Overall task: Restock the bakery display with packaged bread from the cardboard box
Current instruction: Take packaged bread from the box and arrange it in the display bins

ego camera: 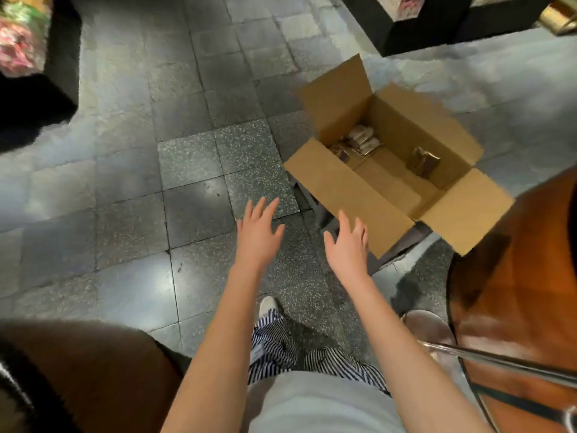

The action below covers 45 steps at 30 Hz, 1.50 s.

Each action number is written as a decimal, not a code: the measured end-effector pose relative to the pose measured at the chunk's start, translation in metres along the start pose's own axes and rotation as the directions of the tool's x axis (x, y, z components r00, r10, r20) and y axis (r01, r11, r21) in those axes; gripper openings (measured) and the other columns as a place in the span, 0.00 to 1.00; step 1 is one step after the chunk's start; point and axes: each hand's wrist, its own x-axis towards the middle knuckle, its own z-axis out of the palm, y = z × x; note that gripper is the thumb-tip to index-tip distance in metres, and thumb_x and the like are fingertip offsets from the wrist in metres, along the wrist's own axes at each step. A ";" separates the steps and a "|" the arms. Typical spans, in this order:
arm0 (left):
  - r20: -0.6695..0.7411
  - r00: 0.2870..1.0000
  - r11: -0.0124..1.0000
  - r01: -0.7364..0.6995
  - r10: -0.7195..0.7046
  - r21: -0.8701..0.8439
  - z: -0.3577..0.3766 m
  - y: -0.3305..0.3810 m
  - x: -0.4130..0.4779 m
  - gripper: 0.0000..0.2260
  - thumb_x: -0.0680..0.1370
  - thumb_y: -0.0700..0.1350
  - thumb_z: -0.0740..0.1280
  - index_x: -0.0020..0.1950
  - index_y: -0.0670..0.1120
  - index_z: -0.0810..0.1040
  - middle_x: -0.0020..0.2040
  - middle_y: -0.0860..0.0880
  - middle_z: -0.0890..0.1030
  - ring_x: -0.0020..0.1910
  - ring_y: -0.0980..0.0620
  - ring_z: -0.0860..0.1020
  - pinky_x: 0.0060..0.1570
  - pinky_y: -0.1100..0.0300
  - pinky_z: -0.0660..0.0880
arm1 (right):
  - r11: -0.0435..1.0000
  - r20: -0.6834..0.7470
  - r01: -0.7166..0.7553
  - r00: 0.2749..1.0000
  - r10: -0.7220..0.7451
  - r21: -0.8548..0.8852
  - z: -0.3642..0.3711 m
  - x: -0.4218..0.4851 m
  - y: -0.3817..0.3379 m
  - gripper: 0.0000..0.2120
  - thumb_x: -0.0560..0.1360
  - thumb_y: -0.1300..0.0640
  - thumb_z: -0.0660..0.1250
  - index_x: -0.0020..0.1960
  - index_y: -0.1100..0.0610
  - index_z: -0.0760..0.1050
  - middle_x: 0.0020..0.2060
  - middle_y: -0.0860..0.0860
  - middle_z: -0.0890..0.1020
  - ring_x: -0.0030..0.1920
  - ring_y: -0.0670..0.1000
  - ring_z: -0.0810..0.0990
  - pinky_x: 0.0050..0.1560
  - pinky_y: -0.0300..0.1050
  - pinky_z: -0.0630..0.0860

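Striped trousers (274,345) sit lowest in view. Left hand (257,235) and right hand (346,245) are both spread wide and hold nothing. Right hand is just beside the cardboard box (352,189). The box is open-topped, its long axis running upper-left to lower-right. Packaged bread (359,140) lies at its far-left end.

matt brown cardboard box (368,189), glossy wrapped bread packs (362,140), polished speckled stone floor tiles (187,195), shiny metal rail (499,362), striped cloth trousers (274,342)
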 end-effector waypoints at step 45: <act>0.452 0.844 0.926 0.129 -0.290 0.354 0.293 0.154 0.512 0.33 0.79 0.47 0.68 0.80 0.50 0.54 0.78 0.39 0.55 0.77 0.36 0.53 0.74 0.40 0.59 | 0.703 -0.125 -0.545 0.743 0.658 0.457 -0.095 0.558 0.236 0.33 0.81 0.55 0.64 0.80 0.46 0.50 0.78 0.57 0.54 0.77 0.58 0.58 0.76 0.53 0.58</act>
